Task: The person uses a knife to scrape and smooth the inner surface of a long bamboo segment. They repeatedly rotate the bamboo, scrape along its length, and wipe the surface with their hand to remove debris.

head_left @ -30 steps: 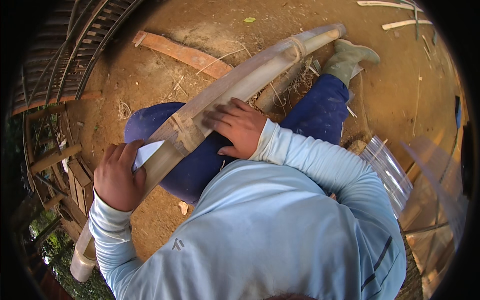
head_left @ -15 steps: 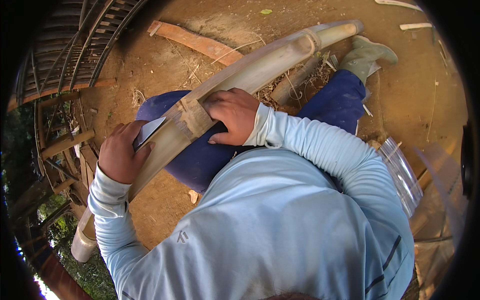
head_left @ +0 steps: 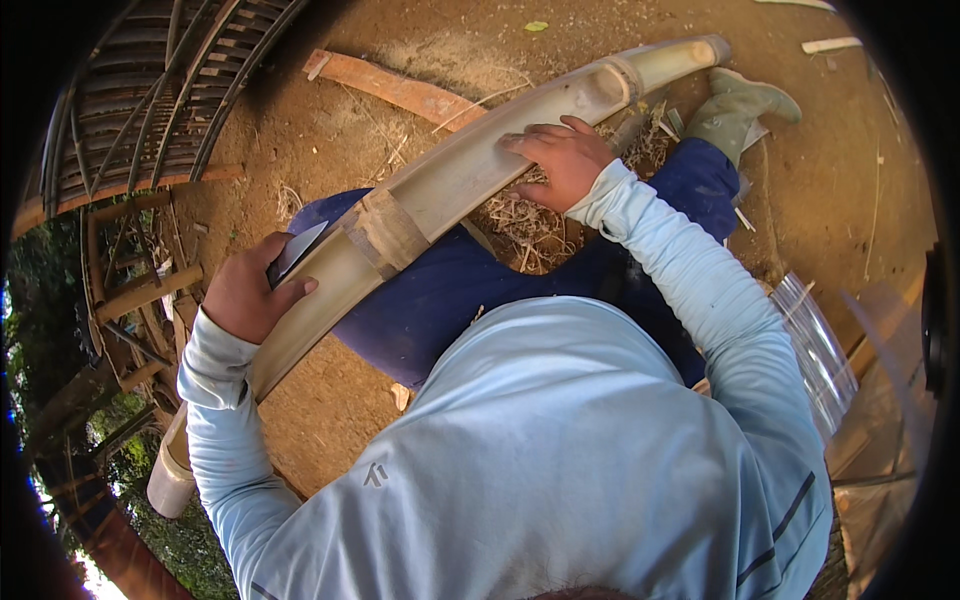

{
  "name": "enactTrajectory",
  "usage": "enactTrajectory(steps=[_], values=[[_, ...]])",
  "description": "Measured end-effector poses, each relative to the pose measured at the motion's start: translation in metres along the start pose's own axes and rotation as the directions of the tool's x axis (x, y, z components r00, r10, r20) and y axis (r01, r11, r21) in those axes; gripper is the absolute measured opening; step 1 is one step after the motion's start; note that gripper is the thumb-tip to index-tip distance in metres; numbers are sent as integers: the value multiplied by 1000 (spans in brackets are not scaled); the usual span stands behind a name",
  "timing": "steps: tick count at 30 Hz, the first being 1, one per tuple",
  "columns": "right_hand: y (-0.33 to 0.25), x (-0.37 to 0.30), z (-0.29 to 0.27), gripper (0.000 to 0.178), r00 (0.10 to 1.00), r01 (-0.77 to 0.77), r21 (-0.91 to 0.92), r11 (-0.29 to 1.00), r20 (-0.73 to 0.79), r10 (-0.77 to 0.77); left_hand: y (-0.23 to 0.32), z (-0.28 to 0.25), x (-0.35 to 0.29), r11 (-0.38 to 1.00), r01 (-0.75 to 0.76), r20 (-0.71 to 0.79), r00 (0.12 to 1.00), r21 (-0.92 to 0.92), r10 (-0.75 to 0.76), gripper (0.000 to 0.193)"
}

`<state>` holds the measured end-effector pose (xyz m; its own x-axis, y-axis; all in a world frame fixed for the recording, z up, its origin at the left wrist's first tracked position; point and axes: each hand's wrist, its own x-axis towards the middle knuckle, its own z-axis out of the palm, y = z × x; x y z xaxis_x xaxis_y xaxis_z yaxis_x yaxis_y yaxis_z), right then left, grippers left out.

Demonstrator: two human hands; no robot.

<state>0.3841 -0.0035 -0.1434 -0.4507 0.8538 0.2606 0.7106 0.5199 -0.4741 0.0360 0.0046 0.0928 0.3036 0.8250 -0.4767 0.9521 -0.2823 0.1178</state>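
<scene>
A long half-round length of split bamboo (head_left: 445, 190) lies slantwise across my legs, its hollow side up and a thick node band partway along. My left hand (head_left: 245, 290) is closed round a knife (head_left: 297, 249) and rests at the bamboo's left part. The knife's pale blade points up and right over the hollow; most of its handle is hidden in the hand. Farther right, my right hand (head_left: 570, 160) lies over the near rim, fingers stretched into the hollow and thumb apart, with nothing held.
Dry shavings (head_left: 525, 235) lie on the ground between my legs. Beyond the bamboo is a flat reddish plank (head_left: 395, 88). A slatted bamboo structure (head_left: 150, 95) stands at upper left. Clear plastic sheeting (head_left: 815, 350) lies to the right, and my boot (head_left: 740, 110) is at the far right.
My right hand has moved right and away along the bamboo, from beside the node band to the middle of the far section. My left hand stays at nearly the same place with the knife.
</scene>
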Motion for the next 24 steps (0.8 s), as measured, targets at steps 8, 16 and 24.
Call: enactTrajectory(steps=[8,16,24], values=[[-106,63,-19,75,959,-147,565,812,282,-22,-1,-2,8,997,-19,41,999,-69,22,44],[-109,80,-11,50,872,-274,723,634,465,-153,-11,-1,8,989,-31,114,992,-148,49,41],[-95,68,-24,59,881,-142,669,729,422,-215,-1,-1,9,999,-9,85,996,-38,12,43]])
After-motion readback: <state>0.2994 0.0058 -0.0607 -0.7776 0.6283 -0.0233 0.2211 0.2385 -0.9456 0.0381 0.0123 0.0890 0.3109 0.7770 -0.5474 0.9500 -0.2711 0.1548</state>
